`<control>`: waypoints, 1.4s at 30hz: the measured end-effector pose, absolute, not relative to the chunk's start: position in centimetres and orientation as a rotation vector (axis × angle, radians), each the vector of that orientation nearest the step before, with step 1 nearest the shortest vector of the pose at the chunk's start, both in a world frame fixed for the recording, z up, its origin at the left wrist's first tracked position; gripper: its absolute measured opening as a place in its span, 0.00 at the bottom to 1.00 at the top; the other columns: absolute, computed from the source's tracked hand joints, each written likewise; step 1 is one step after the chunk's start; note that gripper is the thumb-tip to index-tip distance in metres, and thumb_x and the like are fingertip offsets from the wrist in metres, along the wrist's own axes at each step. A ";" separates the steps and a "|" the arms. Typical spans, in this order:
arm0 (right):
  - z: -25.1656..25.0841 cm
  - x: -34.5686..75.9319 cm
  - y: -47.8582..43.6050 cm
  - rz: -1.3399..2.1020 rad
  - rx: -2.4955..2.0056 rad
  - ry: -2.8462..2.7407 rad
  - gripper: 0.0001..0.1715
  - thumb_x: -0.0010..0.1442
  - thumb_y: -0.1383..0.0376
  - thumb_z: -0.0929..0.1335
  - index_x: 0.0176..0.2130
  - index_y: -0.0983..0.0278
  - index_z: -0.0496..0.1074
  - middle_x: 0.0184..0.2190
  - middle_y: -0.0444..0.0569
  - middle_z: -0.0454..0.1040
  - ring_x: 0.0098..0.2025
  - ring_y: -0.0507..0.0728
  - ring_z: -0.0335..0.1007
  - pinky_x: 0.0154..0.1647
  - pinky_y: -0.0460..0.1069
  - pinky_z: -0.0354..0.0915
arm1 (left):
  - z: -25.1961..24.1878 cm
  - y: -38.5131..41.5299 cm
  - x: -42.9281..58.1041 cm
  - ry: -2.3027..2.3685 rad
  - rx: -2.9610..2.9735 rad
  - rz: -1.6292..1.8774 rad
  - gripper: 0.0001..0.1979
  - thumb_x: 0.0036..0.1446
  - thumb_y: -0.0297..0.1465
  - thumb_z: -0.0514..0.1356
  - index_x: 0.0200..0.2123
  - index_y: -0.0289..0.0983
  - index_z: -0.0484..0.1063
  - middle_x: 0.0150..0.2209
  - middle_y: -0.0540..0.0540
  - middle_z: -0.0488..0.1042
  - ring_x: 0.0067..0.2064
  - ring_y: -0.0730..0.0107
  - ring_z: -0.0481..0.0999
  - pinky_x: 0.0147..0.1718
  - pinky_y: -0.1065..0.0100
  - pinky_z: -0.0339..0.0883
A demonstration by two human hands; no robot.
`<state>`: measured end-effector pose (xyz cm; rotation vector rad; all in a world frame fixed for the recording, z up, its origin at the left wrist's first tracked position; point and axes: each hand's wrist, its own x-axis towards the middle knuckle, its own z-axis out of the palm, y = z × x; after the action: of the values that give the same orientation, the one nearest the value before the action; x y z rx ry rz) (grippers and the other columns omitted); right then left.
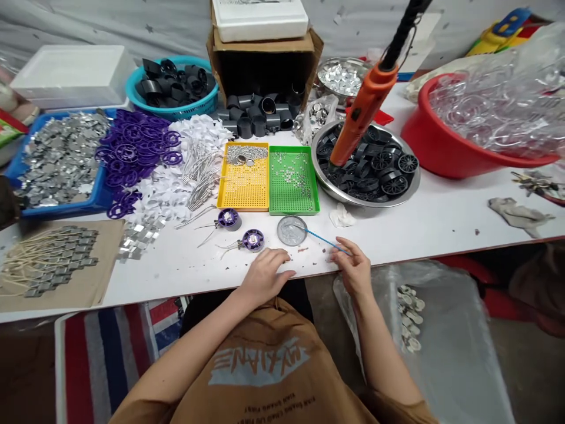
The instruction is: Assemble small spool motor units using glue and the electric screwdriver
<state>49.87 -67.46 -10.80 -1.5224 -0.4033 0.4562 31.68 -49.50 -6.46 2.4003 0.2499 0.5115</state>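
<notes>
My right hand (354, 268) pinches a thin blue stick (324, 238) near the table's front edge. The stick's far tip reaches into a small round dish (292, 231) that holds a greyish, shiny paste. My left hand (265, 272) rests on the table edge, fingers stretched out and holding nothing. Just beyond it sits a round purple and black part (253, 239) with a pale square in its middle and wires trailing left. A second such part (228, 219) lies a little farther back.
Behind the dish lie a yellow tray (243, 197) and a green tray (293, 203) with tiny metal pieces. An orange electric screwdriver (362, 115) hangs over a metal bowl (415, 187) of black parts. A red basin (424, 141) stands right, purple rings (136, 144) left.
</notes>
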 end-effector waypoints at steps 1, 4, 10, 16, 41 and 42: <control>-10.5 49.5 -66.6 0.419 -1.532 -0.434 0.20 0.55 0.58 0.72 0.47 0.64 0.74 0.32 0.48 0.76 0.28 0.53 0.73 0.32 0.51 0.73 | -6.9 -50.0 32.0 0.246 2.401 0.431 0.09 0.60 0.34 0.59 0.44 0.37 0.70 0.45 0.40 0.76 0.46 0.60 0.75 0.44 0.58 0.72; -9.4 48.3 -65.5 0.261 -1.642 -0.631 0.13 0.60 0.61 0.68 0.44 0.63 0.76 0.31 0.49 0.77 0.30 0.54 0.74 0.34 0.52 0.73 | -8.3 -50.8 32.7 0.287 2.410 0.365 0.13 0.60 0.35 0.59 0.47 0.36 0.69 0.52 0.37 0.73 0.51 0.56 0.74 0.49 0.55 0.71; -7.1 46.2 -66.9 -0.069 -1.715 -1.063 0.18 0.61 0.71 0.66 0.49 0.56 0.75 0.36 0.49 0.80 0.36 0.57 0.77 0.36 0.54 0.73 | -8.9 -51.6 33.4 0.297 2.411 0.364 0.16 0.60 0.35 0.59 0.50 0.36 0.67 0.55 0.35 0.71 0.55 0.53 0.72 0.52 0.52 0.69; -6.9 46.3 -67.8 -0.179 -1.770 -1.068 0.22 0.60 0.74 0.66 0.51 0.55 0.73 0.37 0.49 0.81 0.37 0.58 0.78 0.36 0.54 0.73 | -8.3 -52.7 34.6 0.208 2.403 0.241 0.17 0.59 0.37 0.60 0.50 0.38 0.67 0.57 0.36 0.70 0.54 0.52 0.72 0.51 0.51 0.70; -7.6 47.8 -64.4 0.165 -1.650 -1.120 0.14 0.63 0.69 0.65 0.47 0.58 0.75 0.37 0.49 0.81 0.38 0.56 0.77 0.38 0.52 0.73 | -7.0 -52.3 30.2 0.381 2.570 0.055 0.18 0.62 0.38 0.56 0.52 0.35 0.66 0.62 0.32 0.63 0.52 0.47 0.75 0.45 0.51 0.74; -7.5 47.7 -64.5 0.137 -1.654 -1.137 0.16 0.63 0.70 0.66 0.48 0.58 0.74 0.37 0.49 0.81 0.38 0.56 0.77 0.39 0.52 0.73 | -7.2 -52.3 30.5 0.389 2.577 0.051 0.18 0.62 0.38 0.57 0.51 0.35 0.66 0.62 0.32 0.63 0.51 0.47 0.76 0.44 0.51 0.74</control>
<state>47.65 -64.52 -7.51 -1.6535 -1.1371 0.1372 30.46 -52.29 -7.17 2.5772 0.3888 0.0512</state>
